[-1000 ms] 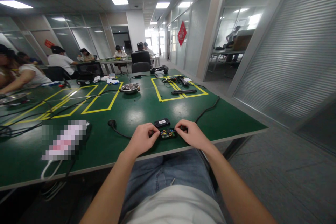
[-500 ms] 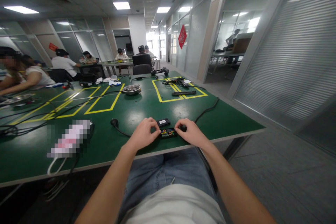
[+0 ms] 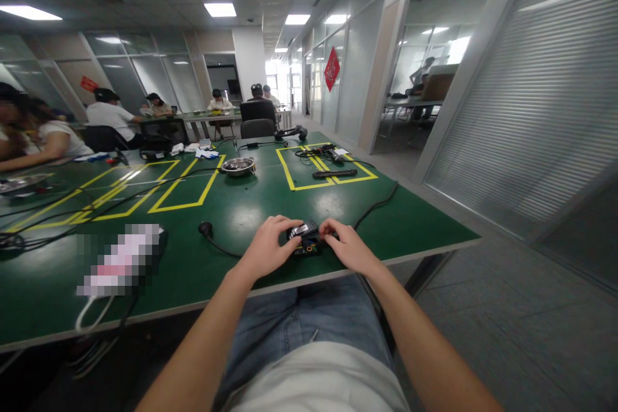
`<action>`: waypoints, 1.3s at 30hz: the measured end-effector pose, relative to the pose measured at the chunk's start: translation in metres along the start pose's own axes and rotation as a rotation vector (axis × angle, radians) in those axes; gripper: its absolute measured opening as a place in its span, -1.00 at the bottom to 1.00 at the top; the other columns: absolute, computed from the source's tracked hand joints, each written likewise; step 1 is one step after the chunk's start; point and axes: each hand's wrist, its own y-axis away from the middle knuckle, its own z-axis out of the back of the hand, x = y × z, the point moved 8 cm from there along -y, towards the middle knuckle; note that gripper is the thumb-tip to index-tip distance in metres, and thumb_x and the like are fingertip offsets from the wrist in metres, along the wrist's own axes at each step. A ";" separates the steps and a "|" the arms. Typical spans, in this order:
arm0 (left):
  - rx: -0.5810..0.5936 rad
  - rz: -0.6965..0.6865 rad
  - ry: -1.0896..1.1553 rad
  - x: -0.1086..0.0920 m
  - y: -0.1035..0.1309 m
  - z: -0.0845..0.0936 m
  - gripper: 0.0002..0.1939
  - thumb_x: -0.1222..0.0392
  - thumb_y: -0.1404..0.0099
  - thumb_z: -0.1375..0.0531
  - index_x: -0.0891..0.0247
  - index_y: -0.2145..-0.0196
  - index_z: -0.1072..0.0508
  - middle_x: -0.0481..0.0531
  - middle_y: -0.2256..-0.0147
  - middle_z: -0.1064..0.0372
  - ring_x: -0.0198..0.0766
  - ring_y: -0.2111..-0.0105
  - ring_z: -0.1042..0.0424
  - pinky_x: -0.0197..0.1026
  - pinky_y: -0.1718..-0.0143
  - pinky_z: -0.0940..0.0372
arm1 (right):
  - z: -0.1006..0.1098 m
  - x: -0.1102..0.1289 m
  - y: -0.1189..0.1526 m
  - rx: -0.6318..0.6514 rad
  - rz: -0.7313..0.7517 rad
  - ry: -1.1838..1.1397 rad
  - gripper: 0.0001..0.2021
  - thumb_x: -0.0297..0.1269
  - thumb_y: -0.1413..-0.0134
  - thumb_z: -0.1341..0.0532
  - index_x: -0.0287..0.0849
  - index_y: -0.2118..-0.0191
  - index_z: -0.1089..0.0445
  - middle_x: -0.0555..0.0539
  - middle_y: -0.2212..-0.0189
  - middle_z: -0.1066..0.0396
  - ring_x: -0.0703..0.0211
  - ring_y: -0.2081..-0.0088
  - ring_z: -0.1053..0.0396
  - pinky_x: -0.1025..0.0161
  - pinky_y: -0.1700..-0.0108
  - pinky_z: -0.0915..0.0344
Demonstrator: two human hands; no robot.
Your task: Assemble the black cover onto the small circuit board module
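Note:
My left hand [image 3: 270, 246] grips a black power adapter cover [image 3: 304, 228] with a white label, thumb and fingers at its left end. The cover is tilted above the open adapter housing [image 3: 309, 248], where coloured wires and round orange parts show. My right hand [image 3: 348, 246] is closed at the housing's right end, thumb and fingertips together; what they pinch, if anything, is hidden. A black power cord with a plug [image 3: 205, 229] runs toward the left hand. Another black cable [image 3: 379, 205] leads away behind the right hand.
On the green table [image 3: 415, 225] stand a metal bowl [image 3: 238, 167] and a pixelated pink-white object [image 3: 123, 261]. Farther back, yellow tape frames a black bar [image 3: 335, 174] and tangled cables [image 3: 321, 152]. Black cables [image 3: 58, 222] cross the left side. Several people sit beyond.
My left hand has taken hold of the cover, which lay behind the housing, and brought it tilted over the housing. My right hand stays at the right end. The view has shifted slightly.

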 end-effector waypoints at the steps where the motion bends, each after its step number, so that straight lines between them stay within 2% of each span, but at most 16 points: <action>1: 0.029 -0.025 -0.002 -0.004 0.004 -0.002 -0.65 0.20 -0.41 -0.32 0.11 -0.12 -0.67 0.14 0.01 -0.60 -0.01 -0.01 -0.52 0.03 -0.13 -0.43 | 0.000 0.000 0.000 -0.003 0.003 0.001 -0.89 -0.37 -0.19 -0.16 -0.08 0.25 -0.44 -0.01 0.33 -0.56 0.06 0.22 -0.52 0.15 0.07 -0.36; 4: 0.090 -0.062 -0.028 -0.011 0.013 -0.009 -0.69 0.20 -0.40 -0.32 0.11 -0.07 -0.70 0.15 0.04 -0.58 -0.01 0.01 -0.52 0.04 -0.13 -0.43 | 0.000 -0.001 -0.001 0.003 0.017 0.029 -0.91 -0.36 -0.15 -0.19 -0.08 0.26 -0.45 -0.01 0.33 -0.57 0.07 0.24 -0.52 0.16 0.10 -0.35; 12: 0.083 -0.058 -0.025 -0.006 0.016 -0.016 -0.70 0.18 -0.45 -0.29 0.11 -0.10 -0.65 0.14 0.02 -0.57 0.01 -0.02 -0.50 0.05 -0.13 -0.42 | 0.000 0.004 -0.001 0.010 0.040 0.092 -0.89 -0.37 -0.16 -0.17 -0.08 0.28 -0.45 -0.02 0.36 -0.57 0.08 0.28 -0.51 0.17 0.15 -0.34; 14: 0.035 -0.011 -0.008 -0.001 0.014 -0.013 -0.74 0.20 -0.46 -0.28 0.15 -0.07 -0.63 0.12 0.07 -0.58 -0.01 0.02 -0.51 0.03 -0.10 -0.42 | 0.000 0.004 -0.001 0.017 0.036 0.093 -0.89 -0.37 -0.17 -0.17 -0.08 0.29 -0.45 -0.01 0.38 -0.56 0.08 0.29 -0.51 0.18 0.16 -0.34; 17: -0.124 0.141 -0.058 0.015 0.010 -0.003 -0.80 0.28 -0.42 -0.28 0.19 0.01 -0.57 0.11 0.11 -0.58 -0.01 0.06 -0.51 0.02 -0.04 -0.42 | 0.000 0.005 0.000 0.026 0.044 0.103 -0.92 -0.35 -0.16 -0.21 -0.08 0.31 -0.46 -0.01 0.39 -0.55 0.07 0.30 -0.50 0.17 0.16 -0.35; 19: -0.159 0.220 -0.114 0.024 0.009 -0.002 -0.84 0.33 -0.39 -0.29 0.20 0.08 -0.55 0.12 0.14 -0.58 0.02 0.06 -0.51 0.05 -0.04 -0.42 | -0.001 0.007 0.002 0.034 0.054 0.110 -0.96 -0.31 -0.14 -0.26 -0.08 0.32 -0.47 -0.02 0.38 -0.56 0.05 0.27 -0.50 0.15 0.12 -0.36; 22: -0.097 0.218 -0.140 0.024 0.008 -0.008 -0.87 0.35 -0.42 -0.23 0.18 0.17 -0.56 0.14 0.11 -0.58 0.03 0.03 -0.52 0.07 -0.07 -0.41 | -0.002 0.008 0.004 0.049 0.054 0.107 -0.96 -0.27 -0.12 -0.32 -0.09 0.30 -0.48 -0.04 0.34 -0.57 0.03 0.24 -0.50 0.11 0.07 -0.38; 26: -0.158 0.162 -0.179 0.010 0.017 0.002 -0.90 0.26 -0.43 -0.24 0.18 0.26 -0.57 0.19 -0.04 -0.51 0.01 -0.02 -0.54 0.03 -0.12 -0.40 | -0.003 0.009 0.005 0.058 0.049 0.079 -0.97 -0.29 -0.14 -0.31 -0.10 0.30 -0.49 -0.05 0.33 -0.57 0.05 0.24 -0.49 0.13 0.08 -0.38; 27: -0.142 0.161 -0.197 0.007 0.020 0.003 -0.91 0.24 -0.42 -0.25 0.18 0.28 -0.55 0.17 0.01 -0.52 -0.02 0.04 -0.55 -0.01 -0.04 -0.42 | -0.003 0.009 0.005 0.057 0.049 0.074 -0.97 -0.30 -0.14 -0.31 -0.10 0.30 -0.49 -0.05 0.34 -0.57 0.06 0.25 -0.49 0.15 0.11 -0.37; 29: -0.026 0.171 -0.236 0.004 0.025 -0.001 -0.93 0.25 -0.40 -0.25 0.16 0.28 -0.53 0.10 0.16 -0.55 -0.05 0.15 -0.56 -0.07 0.11 -0.41 | -0.004 0.010 0.005 0.059 0.041 0.072 -0.96 -0.30 -0.16 -0.31 -0.11 0.31 -0.49 -0.04 0.36 -0.57 0.08 0.29 -0.48 0.18 0.16 -0.35; 32: 0.060 0.203 -0.252 0.003 0.028 -0.003 -0.95 0.26 -0.39 -0.26 0.15 0.25 -0.53 0.05 0.26 -0.58 -0.05 0.20 -0.57 -0.11 0.17 -0.36 | -0.004 0.009 0.006 0.069 0.019 0.080 -0.94 -0.28 -0.21 -0.30 -0.11 0.29 -0.51 -0.03 0.36 -0.57 0.11 0.35 -0.46 0.20 0.23 -0.31; 39: 0.000 0.189 -0.166 0.007 0.026 0.002 -0.93 0.26 -0.38 -0.29 0.17 0.29 -0.57 0.03 0.30 -0.61 -0.10 0.28 -0.56 -0.15 0.24 -0.31 | -0.003 0.008 0.007 0.037 0.024 0.069 -0.90 -0.25 -0.24 -0.30 -0.11 0.28 -0.54 -0.05 0.35 -0.58 0.11 0.33 -0.45 0.21 0.26 -0.29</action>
